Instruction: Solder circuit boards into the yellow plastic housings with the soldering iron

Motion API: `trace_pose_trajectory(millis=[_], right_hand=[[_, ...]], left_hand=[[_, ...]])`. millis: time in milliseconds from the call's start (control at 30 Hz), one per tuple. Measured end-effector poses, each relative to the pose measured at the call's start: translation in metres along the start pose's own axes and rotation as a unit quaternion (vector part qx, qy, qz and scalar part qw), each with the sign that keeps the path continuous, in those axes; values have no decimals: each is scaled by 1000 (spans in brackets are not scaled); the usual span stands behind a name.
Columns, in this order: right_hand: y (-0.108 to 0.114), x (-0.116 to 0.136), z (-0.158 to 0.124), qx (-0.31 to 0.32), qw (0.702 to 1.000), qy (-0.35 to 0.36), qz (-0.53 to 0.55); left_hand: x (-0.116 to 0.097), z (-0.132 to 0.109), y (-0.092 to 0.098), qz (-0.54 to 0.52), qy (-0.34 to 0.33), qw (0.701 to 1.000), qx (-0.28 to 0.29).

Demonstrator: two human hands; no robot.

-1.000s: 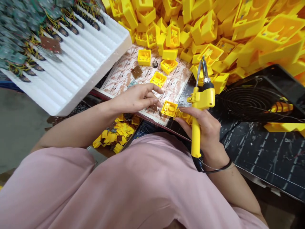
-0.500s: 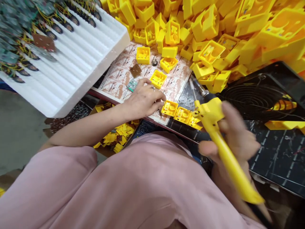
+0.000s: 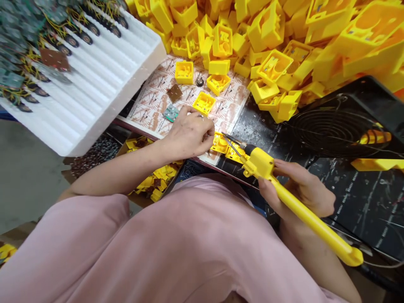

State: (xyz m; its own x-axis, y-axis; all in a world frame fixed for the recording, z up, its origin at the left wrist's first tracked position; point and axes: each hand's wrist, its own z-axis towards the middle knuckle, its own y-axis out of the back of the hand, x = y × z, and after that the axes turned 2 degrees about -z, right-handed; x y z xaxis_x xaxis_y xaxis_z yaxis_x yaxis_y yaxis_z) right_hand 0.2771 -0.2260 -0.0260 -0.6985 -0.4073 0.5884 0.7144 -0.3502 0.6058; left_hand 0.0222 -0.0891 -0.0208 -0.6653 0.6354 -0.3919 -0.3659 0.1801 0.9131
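My right hand (image 3: 298, 189) is closed round a yellow soldering iron (image 3: 284, 195), its metal tip (image 3: 229, 139) pointing left at a small yellow plastic housing (image 3: 221, 144) on the bench edge. A second small housing (image 3: 235, 153) lies just right of it, under the iron's tip. My left hand (image 3: 189, 134) rests curled on the patterned mat (image 3: 158, 105), fingertips pressed against the first housing's left side. What the fingers pinch, if anything, is hidden.
A huge heap of yellow plastic housings (image 3: 284, 38) fills the back. A white foam tray (image 3: 101, 80) with wired circuit boards (image 3: 28, 46) sits at left. A black fan grille (image 3: 334, 134) lies at right. Yellow scraps (image 3: 154, 176) fill a box below the bench edge.
My right hand swung the soldering iron from upright down to a low slant, tip now at the small housings. My left hand shifted slightly and closed against the housing.
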Motion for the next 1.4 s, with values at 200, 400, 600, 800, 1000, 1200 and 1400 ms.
trace_pose_trajectory(millis=[200, 400, 600, 800, 1000, 1200, 1400], right_hand=[[-5, 12, 17, -6, 995, 95, -8], [-5, 16, 29, 21, 989, 145, -26], [8, 20, 32, 52, 991, 122, 16], [6, 16, 28, 28, 994, 107, 9], [2, 15, 25, 11, 996, 80, 29], [4, 13, 12, -37, 999, 0, 4], [2, 23, 9, -47, 998, -42, -27]], left_hand=[[-2, 8, 7, 57, -21, 997, 52], [0, 14, 10, 80, -47, 993, 72], [1, 16, 10, 85, -52, 992, 74], [2, 16, 11, 78, -49, 992, 83], [8, 14, 17, 42, -33, 989, 136], [26, -4, 20, -56, -89, 988, 111], [29, -15, 8, -14, -121, 992, 4]])
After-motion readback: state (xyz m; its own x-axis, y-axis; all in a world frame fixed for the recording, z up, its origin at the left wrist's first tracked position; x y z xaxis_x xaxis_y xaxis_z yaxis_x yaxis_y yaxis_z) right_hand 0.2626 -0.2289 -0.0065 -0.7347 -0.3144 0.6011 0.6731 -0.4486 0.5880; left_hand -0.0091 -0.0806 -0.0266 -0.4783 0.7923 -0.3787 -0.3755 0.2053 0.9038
